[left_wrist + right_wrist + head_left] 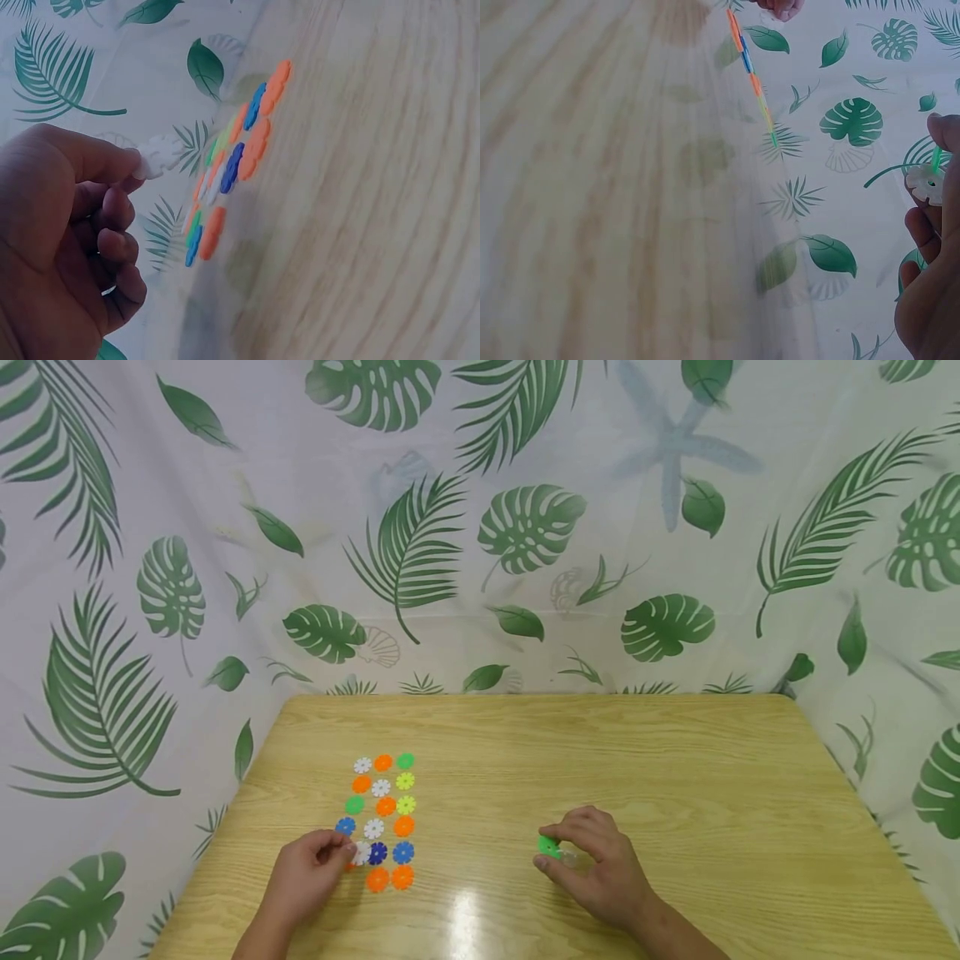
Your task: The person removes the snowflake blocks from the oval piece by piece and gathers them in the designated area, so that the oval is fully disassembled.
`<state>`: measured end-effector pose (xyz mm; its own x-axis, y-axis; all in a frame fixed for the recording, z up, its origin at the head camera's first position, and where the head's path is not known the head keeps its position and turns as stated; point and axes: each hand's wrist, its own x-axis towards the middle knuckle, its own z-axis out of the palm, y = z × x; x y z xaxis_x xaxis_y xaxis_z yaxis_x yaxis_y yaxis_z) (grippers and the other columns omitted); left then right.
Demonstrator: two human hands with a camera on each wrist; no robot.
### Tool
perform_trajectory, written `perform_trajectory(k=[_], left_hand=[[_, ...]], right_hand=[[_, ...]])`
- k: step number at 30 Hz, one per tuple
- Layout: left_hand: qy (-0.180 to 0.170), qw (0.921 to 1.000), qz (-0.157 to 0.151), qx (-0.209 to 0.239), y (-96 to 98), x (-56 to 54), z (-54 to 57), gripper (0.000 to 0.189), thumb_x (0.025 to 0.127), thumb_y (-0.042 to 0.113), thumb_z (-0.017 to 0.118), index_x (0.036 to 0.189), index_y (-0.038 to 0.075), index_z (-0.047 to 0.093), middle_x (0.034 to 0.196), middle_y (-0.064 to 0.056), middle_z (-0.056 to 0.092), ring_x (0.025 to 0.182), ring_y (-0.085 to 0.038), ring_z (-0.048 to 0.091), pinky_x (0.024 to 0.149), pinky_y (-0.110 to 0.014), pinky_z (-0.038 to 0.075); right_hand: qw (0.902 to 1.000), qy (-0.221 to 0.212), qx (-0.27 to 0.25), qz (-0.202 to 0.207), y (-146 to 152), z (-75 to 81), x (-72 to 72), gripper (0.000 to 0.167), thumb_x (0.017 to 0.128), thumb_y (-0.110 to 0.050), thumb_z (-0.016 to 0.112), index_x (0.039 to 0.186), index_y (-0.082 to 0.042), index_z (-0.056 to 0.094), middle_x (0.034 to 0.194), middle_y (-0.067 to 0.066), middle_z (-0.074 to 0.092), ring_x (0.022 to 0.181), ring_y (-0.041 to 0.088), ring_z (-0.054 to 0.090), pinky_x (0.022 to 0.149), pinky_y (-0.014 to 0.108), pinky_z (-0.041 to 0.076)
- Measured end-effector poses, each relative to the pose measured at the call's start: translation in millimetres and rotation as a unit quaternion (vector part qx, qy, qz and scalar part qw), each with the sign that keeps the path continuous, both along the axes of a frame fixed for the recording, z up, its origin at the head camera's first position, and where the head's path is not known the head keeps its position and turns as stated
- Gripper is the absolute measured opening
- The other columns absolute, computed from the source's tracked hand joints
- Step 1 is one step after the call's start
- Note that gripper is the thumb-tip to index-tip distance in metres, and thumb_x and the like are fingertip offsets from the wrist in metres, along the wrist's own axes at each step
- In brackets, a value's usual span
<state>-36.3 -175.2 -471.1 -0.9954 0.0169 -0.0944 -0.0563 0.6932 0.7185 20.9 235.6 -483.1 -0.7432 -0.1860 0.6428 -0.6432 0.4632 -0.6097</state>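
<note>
My left hand pinches a white notched plastic disc between thumb and forefinger, raised above the table at the near left of the laid-out discs. The other fingers of that hand are curled in. Off to the right, my right hand holds a green disc between thumb and fingertips. A white disc is slotted onto the green one, set at an angle to it. Closest to the left hand lie a dark blue disc, a blue disc and an orange disc, flat on the wood.
Three columns of loose discs in white, orange, green, yellow and blue run up the left part of the wooden table. A leaf-print cloth hangs behind the table and along both sides. Light glares off the table's near middle.
</note>
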Motion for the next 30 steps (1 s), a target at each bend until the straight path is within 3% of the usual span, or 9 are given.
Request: perform_trajectory(k=[11,30], left_hand=[[-0.062,0.9969,-0.023,-0.042,-14.6,1.9,-6.9,0.012,0.094,0.023,0.074,0.092,0.012,0.077,0.086,0.004,0.07,0.077,-0.015,0.056,0.073,-0.035,0.048],[-0.089,0.992,-0.04,-0.08,-23.4,3.8,-13.8,0.012,0.093,0.024,0.074,0.089,0.013,0.076,0.083,0.004,0.068,0.074,-0.015,0.055,0.071,-0.034,0.046]], right_hand=[[0.9998,-0.017,0.002,-0.001,-0.3,1.4,1.2,0.037,0.08,-0.008,0.089,0.112,-0.021,0.076,0.096,-0.015,0.067,0.099,0.014,0.057,0.091,0.032,0.044],[1.0,-0.002,-0.002,0.009,-2.7,1.7,0.2,0.039,0.078,-0.007,0.089,0.112,-0.021,0.077,0.094,-0.015,0.069,0.097,0.015,0.058,0.092,0.033,0.042]])
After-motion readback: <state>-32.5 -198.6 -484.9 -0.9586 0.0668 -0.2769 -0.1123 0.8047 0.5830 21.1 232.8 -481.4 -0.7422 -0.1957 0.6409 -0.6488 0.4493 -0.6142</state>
